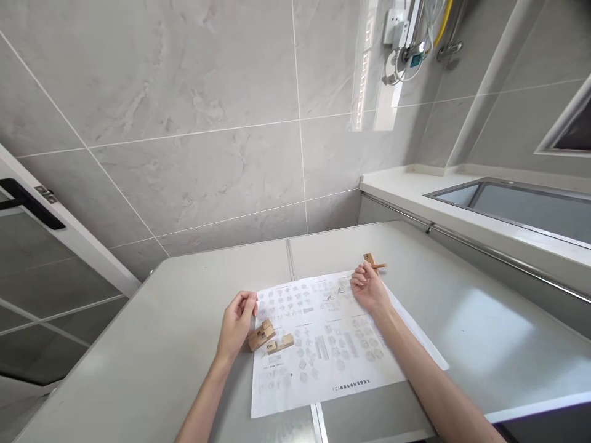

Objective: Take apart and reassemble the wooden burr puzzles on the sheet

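A printed paper sheet (351, 369) covered with small diagrams lies on the table. At its upper left corner my left hand (237, 320) is closed, thumb and fingers pinching the edge. Right below those fingers sit joined wooden puzzle blocks (261, 335) and a notched wooden piece (279, 344) marked 3. My right hand (368, 288) is turned partly palm up over the sheet's upper right, its fingers curled. Beyond its fingertips are crossed wooden puzzle pieces (370, 259), one with a number. Whether the fingers grip anything is hidden.
The pale table (184, 332) has a seam down its middle. On the right runs a counter (397, 187) with a sink (517, 200) and a metal rail (462, 246). A door (78, 227) stands at the left. Tiled wall (207, 172) rises behind.
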`<action>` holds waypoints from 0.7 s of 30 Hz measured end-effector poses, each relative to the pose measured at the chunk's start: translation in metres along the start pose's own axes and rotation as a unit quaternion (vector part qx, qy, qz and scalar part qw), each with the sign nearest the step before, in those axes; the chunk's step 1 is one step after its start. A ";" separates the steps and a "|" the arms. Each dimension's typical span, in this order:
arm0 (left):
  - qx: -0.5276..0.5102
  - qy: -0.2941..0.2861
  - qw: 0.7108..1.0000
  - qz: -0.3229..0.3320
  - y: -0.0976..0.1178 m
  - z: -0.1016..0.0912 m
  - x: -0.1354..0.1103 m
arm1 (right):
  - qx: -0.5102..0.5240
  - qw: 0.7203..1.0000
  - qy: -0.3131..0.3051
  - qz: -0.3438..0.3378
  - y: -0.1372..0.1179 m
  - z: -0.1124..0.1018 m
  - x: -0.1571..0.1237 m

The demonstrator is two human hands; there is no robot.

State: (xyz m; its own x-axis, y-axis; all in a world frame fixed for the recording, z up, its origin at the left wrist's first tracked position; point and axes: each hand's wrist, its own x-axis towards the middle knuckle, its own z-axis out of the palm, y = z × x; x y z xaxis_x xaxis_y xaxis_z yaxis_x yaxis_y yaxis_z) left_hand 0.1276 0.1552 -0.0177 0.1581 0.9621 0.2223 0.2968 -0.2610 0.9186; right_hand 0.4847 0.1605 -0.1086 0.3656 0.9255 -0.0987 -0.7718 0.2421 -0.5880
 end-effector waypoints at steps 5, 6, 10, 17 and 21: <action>0.197 -0.046 0.979 0.036 -0.014 -0.020 -0.026 | -0.104 0.993 -0.039 0.027 0.021 0.017 -0.011; 0.213 -0.074 0.973 0.043 -0.018 -0.022 -0.033 | -0.130 0.990 -0.049 0.034 0.026 0.021 -0.015; 0.265 -0.171 0.948 0.047 -0.034 -0.023 -0.057 | -0.248 0.963 -0.092 0.047 0.047 0.034 -0.031; 0.266 -0.156 0.950 0.035 -0.036 -0.014 -0.064 | -0.412 0.896 -0.167 0.018 0.061 0.044 -0.053; 0.258 -0.140 0.955 0.038 -0.035 -0.015 -0.060 | -0.476 0.861 -0.181 -0.021 0.060 0.046 -0.060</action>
State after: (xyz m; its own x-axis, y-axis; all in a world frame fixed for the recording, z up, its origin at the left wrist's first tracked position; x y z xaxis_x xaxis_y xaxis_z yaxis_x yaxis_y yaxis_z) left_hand 0.0936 0.1075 -0.0588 0.4226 0.8985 0.1192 0.6873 -0.4034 0.6040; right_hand 0.3926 0.1333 -0.1012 0.0642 0.9936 0.0934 0.0762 0.0884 -0.9932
